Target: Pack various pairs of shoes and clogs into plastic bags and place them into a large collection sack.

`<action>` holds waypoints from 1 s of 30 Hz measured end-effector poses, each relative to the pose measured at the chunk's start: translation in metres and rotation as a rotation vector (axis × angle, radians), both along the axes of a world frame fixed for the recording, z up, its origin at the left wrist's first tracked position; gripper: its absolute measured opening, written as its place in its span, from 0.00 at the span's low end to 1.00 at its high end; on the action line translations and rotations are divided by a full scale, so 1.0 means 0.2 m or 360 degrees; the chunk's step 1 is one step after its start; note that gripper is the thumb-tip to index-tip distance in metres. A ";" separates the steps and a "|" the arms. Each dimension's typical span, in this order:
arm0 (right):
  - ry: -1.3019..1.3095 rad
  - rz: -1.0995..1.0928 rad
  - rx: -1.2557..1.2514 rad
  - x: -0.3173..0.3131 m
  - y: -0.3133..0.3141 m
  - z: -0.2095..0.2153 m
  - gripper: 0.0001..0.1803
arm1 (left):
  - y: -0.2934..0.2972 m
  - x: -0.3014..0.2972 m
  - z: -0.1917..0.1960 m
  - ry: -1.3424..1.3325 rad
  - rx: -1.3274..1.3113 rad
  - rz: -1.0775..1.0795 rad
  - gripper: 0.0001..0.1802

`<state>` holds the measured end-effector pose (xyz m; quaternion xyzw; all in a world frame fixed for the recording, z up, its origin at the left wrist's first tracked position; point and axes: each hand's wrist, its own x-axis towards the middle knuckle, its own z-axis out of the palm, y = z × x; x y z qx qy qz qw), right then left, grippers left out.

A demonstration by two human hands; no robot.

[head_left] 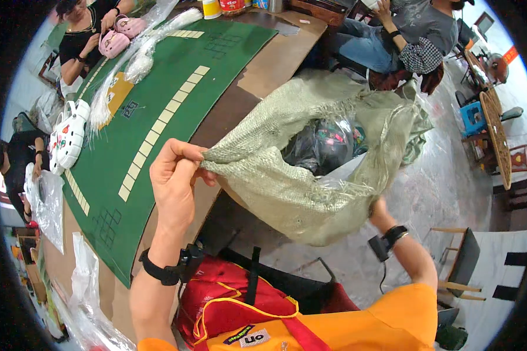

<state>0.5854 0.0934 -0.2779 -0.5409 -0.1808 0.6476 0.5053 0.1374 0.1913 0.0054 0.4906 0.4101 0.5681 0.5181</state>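
A pale green woven sack [310,216] is spread at its mouth in front of me. My left hand [178,169] pinches the sack's left corner between thumb and fingers, over the table's edge. At the near right side of the rim, my right hand [382,215] grips the sack; most of its fingers are hidden by the fabric. Inside the mouth lie dark items in clear plastic wrapping [331,143], with some colourful spots; their kind cannot be made out.
A green mat [175,82] covers the table at left, with a white clog [69,137], bundled white strands [140,61] and plastic bags [85,275]. Co-workers are at the far left, one holding pink clogs [114,44]. Another person [416,35] sits far right, near a blue stool [473,119].
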 end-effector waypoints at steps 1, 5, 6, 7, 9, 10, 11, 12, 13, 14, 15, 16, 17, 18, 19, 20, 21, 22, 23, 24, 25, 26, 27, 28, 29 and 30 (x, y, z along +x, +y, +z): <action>-0.0028 -0.0242 -0.0098 0.05 -0.08 -0.24 0.38 | 0.00 0.01 0.00 -0.0039 0.0013 -0.0047 0.06; -0.0641 -0.0900 -0.0709 -0.01 -0.12 -0.37 0.36 | -0.04 -0.02 -0.03 0.0018 0.0047 0.0004 0.06; -0.0634 -0.0928 -0.0702 -0.03 -0.13 -0.34 0.36 | -0.04 -0.04 -0.03 0.0016 0.0061 -0.0021 0.06; -0.0293 -0.0934 -0.0678 -0.05 -0.17 -0.31 0.38 | -0.05 -0.06 -0.04 0.0026 0.0039 -0.0003 0.06; 0.0044 -0.0958 -0.0640 -0.10 -0.23 -0.24 0.39 | -0.06 -0.07 -0.05 0.0009 0.0041 -0.0010 0.07; 0.0258 -0.0844 -0.0529 -0.19 -0.22 -0.19 0.38 | -0.07 -0.07 -0.02 0.0016 0.0052 -0.0013 0.07; 0.0470 -0.0725 -0.0419 -0.30 -0.21 -0.16 0.38 | -0.08 -0.06 0.01 -0.0002 0.0074 -0.0036 0.07; 0.0647 -0.0657 -0.0309 -0.37 -0.24 -0.12 0.37 | -0.06 -0.02 -0.02 -0.0054 0.0076 -0.0106 0.07; 0.0838 -0.0562 -0.0198 -0.46 -0.27 -0.08 0.37 | -0.06 0.01 -0.02 -0.0107 0.0058 -0.0140 0.07; 0.1028 -0.0452 -0.0080 -0.52 -0.27 -0.04 0.36 | -0.06 0.04 -0.02 -0.0110 0.0058 -0.0157 0.07; 0.1215 -0.0325 0.0031 -0.55 -0.28 -0.02 0.36 | -0.06 0.05 -0.01 -0.0101 0.0075 -0.0195 0.07; 0.1216 -0.0327 0.0027 -0.56 -0.28 0.00 0.36 | -0.06 0.07 -0.01 -0.0092 0.0093 -0.0232 0.07; 0.1137 -0.0347 0.0004 -0.55 -0.24 0.01 0.36 | -0.05 0.10 0.00 -0.0131 0.0038 -0.0251 0.08; 0.1064 -0.0346 -0.0014 -0.54 -0.21 0.03 0.35 | -0.05 0.11 0.01 -0.0080 0.0082 -0.0329 0.09; 0.0986 -0.0358 -0.0027 -0.56 -0.10 0.05 0.35 | -0.04 0.14 0.02 0.0002 0.0133 -0.0372 0.08; 0.0909 -0.0367 -0.0041 -0.52 0.03 0.08 0.35 | -0.03 0.16 0.03 0.0088 0.0184 -0.0411 0.07; 0.0843 -0.0358 -0.0064 -0.51 0.14 0.08 0.34 | -0.02 0.18 0.03 0.0106 0.0183 -0.0383 0.07; 0.0768 -0.0363 -0.0092 -0.45 0.18 0.09 0.34 | -0.02 0.18 0.03 0.0078 0.0191 -0.0391 0.07; 0.0695 -0.0372 -0.0119 -0.33 0.25 0.11 0.34 | -0.02 0.18 0.04 0.0051 0.0200 -0.0406 0.07; 0.0616 -0.0389 -0.0127 -0.28 0.38 0.16 0.33 | -0.02 0.19 0.04 0.0055 0.0206 -0.0406 0.07; 0.0543 -0.0388 -0.0137 -0.25 0.46 0.17 0.33 | -0.02 0.17 0.03 0.0016 0.0200 -0.0368 0.07; 0.0465 -0.0404 -0.0136 -0.28 0.58 0.21 0.33 | -0.01 0.16 0.03 -0.0028 0.0201 -0.0349 0.07; 0.0393 -0.0410 -0.0134 -0.38 0.69 0.24 0.32 | -0.01 0.15 0.04 0.0036 0.0218 -0.0295 0.07; 0.0321 -0.0395 -0.0138 -0.47 0.66 0.23 0.32 | -0.01 0.12 0.04 0.0050 0.0231 -0.0263 0.07; 0.0246 -0.0384 -0.0141 -0.54 0.66 0.22 0.32 | -0.02 0.09 0.03 0.0040 0.0173 -0.0259 0.07; 0.0167 -0.0373 -0.0151 -0.60 0.65 0.22 0.31 | -0.03 0.07 0.02 0.0027 0.0107 -0.0253 0.07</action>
